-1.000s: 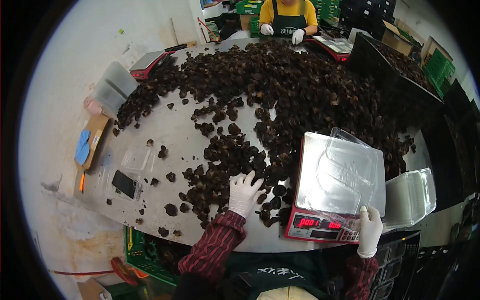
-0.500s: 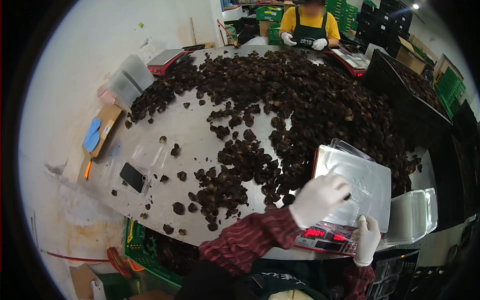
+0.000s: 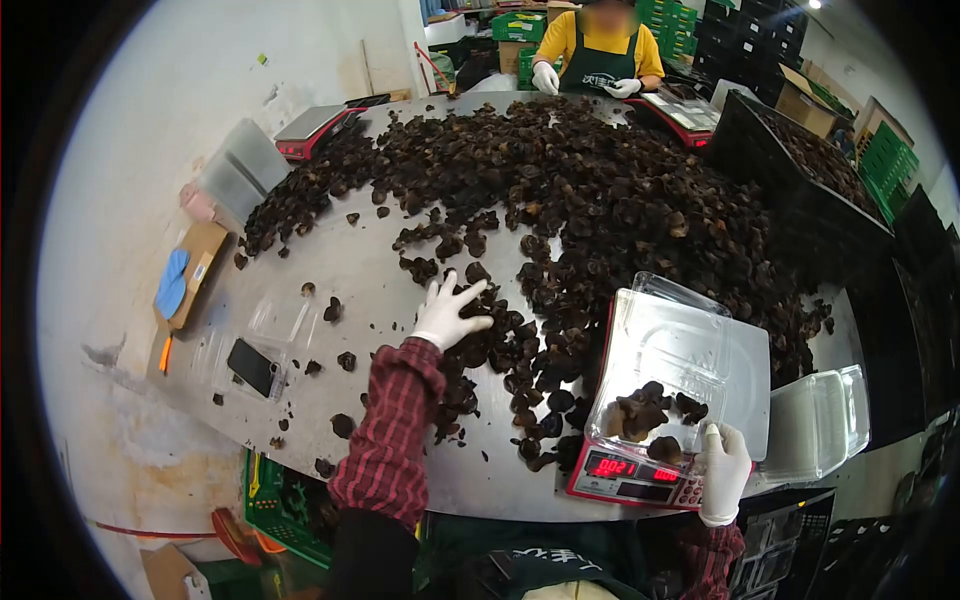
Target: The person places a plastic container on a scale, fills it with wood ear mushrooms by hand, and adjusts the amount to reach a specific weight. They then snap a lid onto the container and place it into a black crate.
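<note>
Fingers [image 3: 462, 291] of the left hand [image 3: 447, 312] are spreading wide, palm down, over the dark mushrooms [image 3: 560, 200] at the near edge of the heap on the metal table [image 3: 350, 270]; whether any piece is being gripped cannot be told. The right hand [image 3: 724, 470], gloved like the left, is resting at the near corner of the clear plastic tray [image 3: 680, 350] on the red scale [image 3: 625, 470], fingers lying together, thumb raised; it appears to be steadying the tray rather than pinching it. By appearance the filling is only beginning: a small cluster of mushrooms in the tray [image 3: 640, 412] is occupying its near end, most of the tray is showing bare, and the display is reading low. A stack of empty trays [image 3: 818, 420] is waiting just right of the scale. A phone [image 3: 250, 366] is lying at the table's left edge, well apart. Across the table, another person's gloved hands [image 3: 545, 77] are working beside a second scale [image 3: 685, 112]. Loose mushrooms are lying between the left hand and the scale.
</note>
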`<state>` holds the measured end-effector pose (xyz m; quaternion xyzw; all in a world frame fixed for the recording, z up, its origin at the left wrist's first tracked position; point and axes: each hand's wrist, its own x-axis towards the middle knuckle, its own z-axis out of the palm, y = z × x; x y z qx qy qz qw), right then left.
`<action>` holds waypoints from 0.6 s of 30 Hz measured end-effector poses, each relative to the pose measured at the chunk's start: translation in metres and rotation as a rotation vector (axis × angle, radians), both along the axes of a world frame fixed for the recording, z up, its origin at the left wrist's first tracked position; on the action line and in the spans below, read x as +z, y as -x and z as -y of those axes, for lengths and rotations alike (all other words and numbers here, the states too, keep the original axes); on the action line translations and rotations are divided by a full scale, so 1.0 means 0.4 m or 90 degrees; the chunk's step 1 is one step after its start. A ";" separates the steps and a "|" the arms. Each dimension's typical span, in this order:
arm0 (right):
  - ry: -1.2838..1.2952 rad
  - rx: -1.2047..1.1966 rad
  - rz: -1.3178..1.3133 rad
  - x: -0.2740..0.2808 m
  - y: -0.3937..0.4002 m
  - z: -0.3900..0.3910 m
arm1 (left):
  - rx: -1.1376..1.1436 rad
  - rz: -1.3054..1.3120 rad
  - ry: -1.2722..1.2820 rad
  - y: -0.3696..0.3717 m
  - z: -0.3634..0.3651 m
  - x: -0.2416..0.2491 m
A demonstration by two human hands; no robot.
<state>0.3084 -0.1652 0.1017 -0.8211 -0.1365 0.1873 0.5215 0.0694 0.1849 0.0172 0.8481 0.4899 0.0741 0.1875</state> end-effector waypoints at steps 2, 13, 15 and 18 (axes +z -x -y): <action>0.002 0.001 0.001 0.000 -0.001 0.000 | -0.089 0.031 -0.009 0.039 -0.011 -0.048; -0.015 0.003 -0.013 -0.019 -0.011 0.007 | 0.036 0.425 0.231 0.045 0.045 -0.003; -0.008 0.005 0.003 -0.024 -0.014 0.007 | -0.060 0.533 0.163 -0.001 0.104 0.076; 0.001 0.017 -0.004 -0.018 -0.014 0.009 | -0.260 0.534 0.027 -0.107 0.273 0.245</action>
